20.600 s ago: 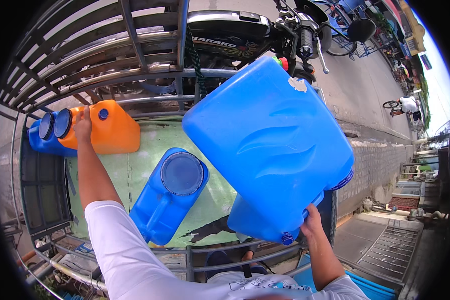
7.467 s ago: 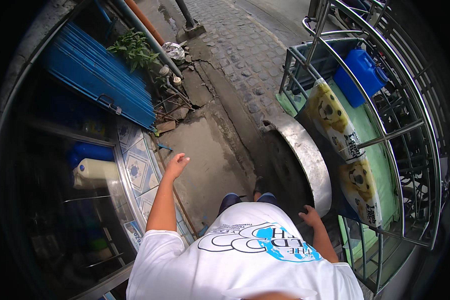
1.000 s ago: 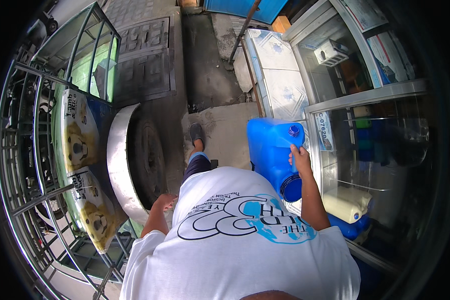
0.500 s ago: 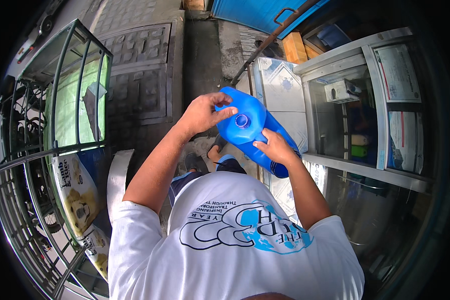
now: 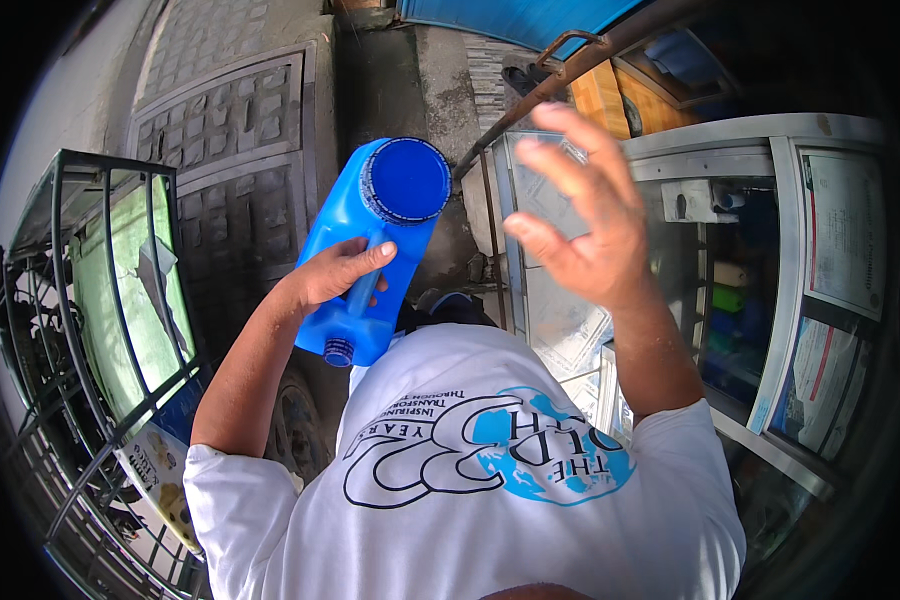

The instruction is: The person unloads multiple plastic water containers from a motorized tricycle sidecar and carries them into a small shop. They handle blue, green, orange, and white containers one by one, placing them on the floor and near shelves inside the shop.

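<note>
My left hand [image 5: 335, 270] is wrapped round the handle of a blue plastic water jug [image 5: 345, 205], held out in front and left of my chest. A wide, round blue lid [image 5: 410, 180] faces up at the jug's far end. At the near end, close to my shirt, sits a small dark-blue cap [image 5: 338, 351] on the spout. My right hand [image 5: 590, 225] is raised to the right of the jug and apart from it, fingers spread and a little blurred, holding nothing.
A barred metal cage [image 5: 120, 300] stands on my left, with a printed bag [image 5: 160, 465] at its foot. To my right is a metal-framed glass cabinet [image 5: 785, 230]. A rusty pole [image 5: 570, 72] slants across beyond my right hand, near a blue panel [image 5: 510, 22].
The jug has moved left and turned round, its wide lid now at the far end. My left hand has taken the handle; my right hand has let go and lifted away.
</note>
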Motion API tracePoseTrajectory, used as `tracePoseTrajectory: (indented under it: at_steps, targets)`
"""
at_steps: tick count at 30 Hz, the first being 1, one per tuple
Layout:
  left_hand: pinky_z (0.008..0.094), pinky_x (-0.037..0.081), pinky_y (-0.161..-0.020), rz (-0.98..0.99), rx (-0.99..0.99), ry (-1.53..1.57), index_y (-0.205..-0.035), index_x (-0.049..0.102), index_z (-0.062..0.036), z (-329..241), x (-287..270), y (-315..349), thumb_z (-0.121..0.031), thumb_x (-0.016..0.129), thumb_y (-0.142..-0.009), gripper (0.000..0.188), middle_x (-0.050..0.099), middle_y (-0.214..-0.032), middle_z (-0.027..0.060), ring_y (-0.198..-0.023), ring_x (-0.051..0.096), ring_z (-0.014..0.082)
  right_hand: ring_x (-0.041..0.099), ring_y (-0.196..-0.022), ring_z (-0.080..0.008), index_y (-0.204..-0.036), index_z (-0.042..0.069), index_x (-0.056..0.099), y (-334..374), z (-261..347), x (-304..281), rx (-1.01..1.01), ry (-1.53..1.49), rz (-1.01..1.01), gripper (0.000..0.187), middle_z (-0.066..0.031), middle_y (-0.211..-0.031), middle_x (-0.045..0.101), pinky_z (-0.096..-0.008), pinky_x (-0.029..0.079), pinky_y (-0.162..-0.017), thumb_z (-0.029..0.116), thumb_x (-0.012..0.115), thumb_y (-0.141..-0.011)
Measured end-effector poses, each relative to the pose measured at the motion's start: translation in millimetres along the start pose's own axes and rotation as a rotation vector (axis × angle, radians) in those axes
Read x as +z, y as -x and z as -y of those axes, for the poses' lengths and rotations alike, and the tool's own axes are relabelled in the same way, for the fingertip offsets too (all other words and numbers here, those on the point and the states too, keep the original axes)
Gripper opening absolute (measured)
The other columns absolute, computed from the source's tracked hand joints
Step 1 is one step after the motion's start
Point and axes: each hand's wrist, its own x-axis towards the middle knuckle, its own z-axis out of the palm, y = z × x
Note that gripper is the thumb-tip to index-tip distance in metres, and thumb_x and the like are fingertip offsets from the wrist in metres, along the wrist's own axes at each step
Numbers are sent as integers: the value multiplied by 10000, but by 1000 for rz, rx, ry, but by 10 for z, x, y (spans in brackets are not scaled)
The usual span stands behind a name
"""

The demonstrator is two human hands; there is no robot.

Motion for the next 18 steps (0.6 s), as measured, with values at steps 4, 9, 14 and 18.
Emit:
tracePoseTrajectory:
  at_steps: [4, 9, 14, 18]
  targets:
    - [297, 511, -626, -287, -37, 6, -1080, 571, 12, 117, -860, -255, -529, 759, -759, 657, 610, -813, 81, -668, 599, 163, 446, -1288, -264, -1381, -36, 374, -712, -1299, -900, 406, 128, -724, 563, -208, -1379, 450, -368, 353, -1082, 217, 603, -934]
    - [295, 484, -536, -420, -62, -118, -1025, 592, 18, 473, -2211, -1191, -438, 738, -809, 525, 609, -739, 72, -552, 569, 151, 495, -1137, -283, -1227, -55, 436, -1101, -2365, -1040, 245, -543, -464, 415, -196, -1198, 519, -392, 398, -1008, 245, 546, -962]
    - [319, 485, -518, -387, -105, -317, -953, 602, 28, 345, -2912, -2156, -332, 704, -836, 392, 647, -746, 105, -546, 601, 165, 495, -730, -129, -1080, 68, 605, -1243, -2905, -857, -44, -888, -366, 441, -12, -807, 537, -329, 341, -807, 411, 677, -813]
    - [329, 496, -519, -351, -139, -416, -910, 594, 29, -229, -3441, -2552, -308, 707, -824, 366, 662, -741, 104, -539, 612, 170, 538, -697, -91, -1093, 111, 602, -1148, -2981, -973, -49, -1057, -314, 614, 21, -799, 582, -271, 337, -763, 481, 821, -655]
